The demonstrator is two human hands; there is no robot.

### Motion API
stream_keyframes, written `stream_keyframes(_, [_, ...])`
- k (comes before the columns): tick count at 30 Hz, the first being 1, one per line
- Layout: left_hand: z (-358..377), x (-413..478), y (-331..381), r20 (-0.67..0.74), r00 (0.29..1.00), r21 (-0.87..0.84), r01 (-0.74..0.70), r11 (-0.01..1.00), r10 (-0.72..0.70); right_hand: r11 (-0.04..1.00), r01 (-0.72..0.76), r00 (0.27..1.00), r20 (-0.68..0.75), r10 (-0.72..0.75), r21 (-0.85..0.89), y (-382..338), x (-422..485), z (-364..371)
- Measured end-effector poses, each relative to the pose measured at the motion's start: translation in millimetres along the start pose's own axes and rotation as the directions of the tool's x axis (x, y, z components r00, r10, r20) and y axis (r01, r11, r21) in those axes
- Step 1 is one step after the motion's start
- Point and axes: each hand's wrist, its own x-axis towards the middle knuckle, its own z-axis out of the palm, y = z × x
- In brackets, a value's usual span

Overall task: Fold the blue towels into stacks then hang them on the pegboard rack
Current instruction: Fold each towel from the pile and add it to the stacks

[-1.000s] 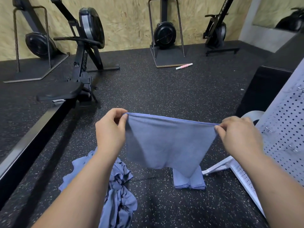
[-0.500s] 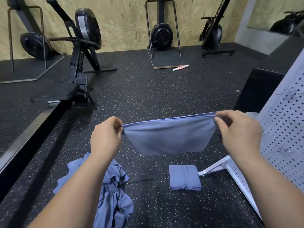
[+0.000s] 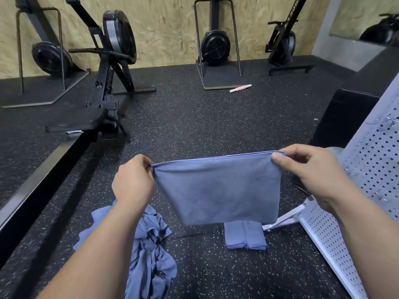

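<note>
You hold a blue towel [image 3: 218, 190] in the air above the speckled rubber floor [image 3: 194, 126], already doubled over, its two hemmed edges running together along the top. Your left hand [image 3: 133, 180] pinches the left top corner, thumb and fingers closed on the cloth; your right hand [image 3: 311, 171] pinches the right top corner the same way, the thumb lying over the hem. The towel hangs taut between them, folded edge at the bottom.

Below it lies a stack of folded towels [image 3: 245, 235], just beside the foot of the white pegboard rack [image 3: 371, 160] at your right. A heap of unfolded blue towels [image 3: 149, 251] lies on the floor under your left forearm.

The step in hand looks to be the next fold, halving the width. To do it well, keep both layers of hem caught in each pinch so the corners do not slip apart, and keep the top edge level; it tilts slightly up toward your right. Bring one corner across to meet the other squarely, then check that the side edges line up before you lower the towel onto the stack, so it matches those already there. The hanging is not yet begun.
</note>
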Motion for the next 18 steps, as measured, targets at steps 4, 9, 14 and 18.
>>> stream_keyframes(4, [1.7, -0.1, 1.2, -0.028, 1.000, -0.015, -0.012, 1.000, 0.012, 0.969, 0.039, 0.999, -0.022, -0.046, -0.246, 0.5, 0.5, -3.5])
stream_keyframes(9, [3.2, -2.2, 7.1, -0.049, 0.996, 0.048, -0.067, 0.997, 0.069, 0.924, 0.055, 0.977, -0.168, -0.127, -0.379, 6.7, 1.9, -2.6])
stream_keyframes(14, [5.8, -0.5, 3.6, -0.042, 0.998, 0.003, -0.047, 0.999, 0.048, 0.997, -0.018, 0.997, -0.073, 0.012, -0.079, 5.5, 2.1, -6.5])
stream_keyframes(18, [9.0, 7.7, -1.8, 0.054, 0.997, -0.229, -0.038, 0.973, 0.051, 0.994, -0.095, 0.989, -0.108, 0.100, 0.049, 13.5, 6.5, -3.9])
